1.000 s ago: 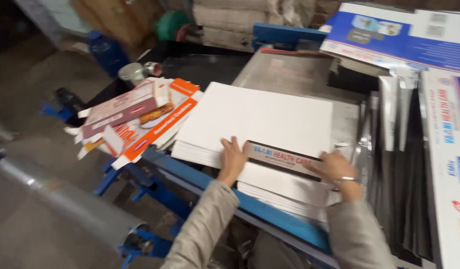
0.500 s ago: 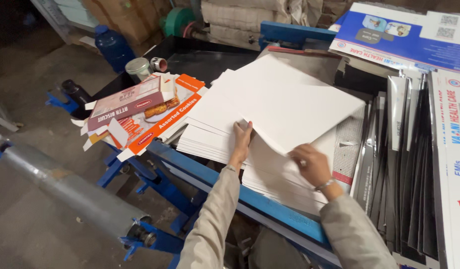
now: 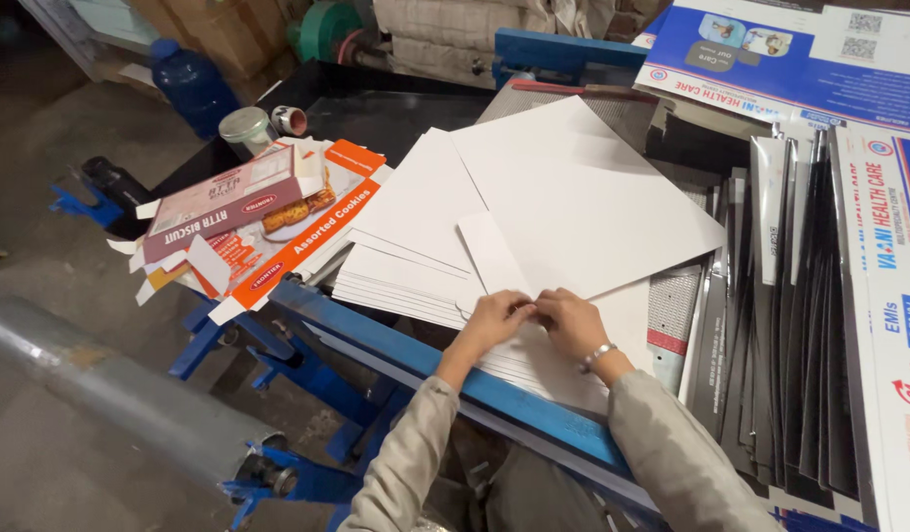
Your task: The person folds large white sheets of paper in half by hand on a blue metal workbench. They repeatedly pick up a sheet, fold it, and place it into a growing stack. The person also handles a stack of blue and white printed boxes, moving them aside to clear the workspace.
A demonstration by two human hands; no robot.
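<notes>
A thick stack of white card sheets (image 3: 416,212) lies on a blue-framed work table (image 3: 376,335). One sheet (image 3: 583,197) on top sits skewed across the stack. My left hand (image 3: 494,320) and my right hand (image 3: 568,320) meet at the stack's near edge, fingertips pinched together on the corner of a narrow white sheet (image 3: 494,256) that rises from between them. A metal bracelet is on my right wrist.
Printed flat carton blanks (image 3: 268,222) in orange and maroon are piled at the left, with a tin (image 3: 246,128) behind them. Dark glossy sheets (image 3: 780,296) and blue-and-white printed cartons (image 3: 888,246) stand at the right. A grey metal roller (image 3: 91,384) lies at the lower left.
A dark printed strip between my hands is gone from view. The top sheet was lifted and turned, and now lies skewed. Both hands came together at the near edge on a narrow sheet.
</notes>
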